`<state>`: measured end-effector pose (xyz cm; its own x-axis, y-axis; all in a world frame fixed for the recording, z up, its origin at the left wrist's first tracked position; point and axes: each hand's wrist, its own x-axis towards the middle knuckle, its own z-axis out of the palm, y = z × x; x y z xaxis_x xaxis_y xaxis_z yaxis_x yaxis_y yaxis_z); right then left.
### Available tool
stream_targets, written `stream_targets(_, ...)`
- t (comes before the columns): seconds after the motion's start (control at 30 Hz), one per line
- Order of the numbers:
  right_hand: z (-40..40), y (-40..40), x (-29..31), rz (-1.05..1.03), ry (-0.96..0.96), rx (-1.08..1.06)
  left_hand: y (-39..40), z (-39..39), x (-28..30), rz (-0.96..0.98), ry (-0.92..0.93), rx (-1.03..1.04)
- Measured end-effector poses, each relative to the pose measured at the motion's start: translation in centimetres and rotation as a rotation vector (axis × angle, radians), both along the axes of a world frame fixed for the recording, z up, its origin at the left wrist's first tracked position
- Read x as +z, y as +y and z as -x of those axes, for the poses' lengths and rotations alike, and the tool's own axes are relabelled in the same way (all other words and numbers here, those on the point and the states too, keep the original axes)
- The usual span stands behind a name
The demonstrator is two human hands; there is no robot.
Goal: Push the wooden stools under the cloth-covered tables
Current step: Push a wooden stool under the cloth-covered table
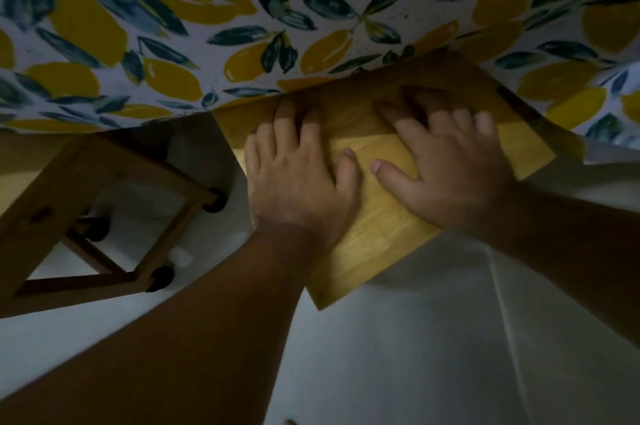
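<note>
Wooden stool (377, 217) under both flat hands (374, 175).

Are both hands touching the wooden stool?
Touching. The head view shows the left hand and right hand pressed flat on the stool's seat.
</note>
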<state>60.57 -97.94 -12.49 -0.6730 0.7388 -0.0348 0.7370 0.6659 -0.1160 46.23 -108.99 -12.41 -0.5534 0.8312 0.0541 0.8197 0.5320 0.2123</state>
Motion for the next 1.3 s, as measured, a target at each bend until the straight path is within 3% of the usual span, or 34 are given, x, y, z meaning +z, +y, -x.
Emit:
stream_targets(0.1,-0.5,3.2,0.9,0.074,-0.109,0.133,-0.7,-2.3,0.4,-0.038,-0.064,0.178)
stream_targets(0.2,-1.3,4.1,0.6,0.096,-0.059,0.154,-1.5,-5.4,-0.3,0.016,-0.144,0.289)
stream_targets(0.4,-1.6,3.5,0.0,0.041,-0.060,0.116,-1.6,-4.8,-0.5,0.095,-0.046,0.183)
stream_targets(0.67,-1.2,1.1,-0.9,-0.002,0.019,-0.162,1.4,0.9,-0.2,0.131,0.025,-0.093)
stream_targets(1.3,-0.9,2.3,-0.4,0.018,0.037,-0.180,2.7,0.1,0.5,0.094,-0.020,-0.036)
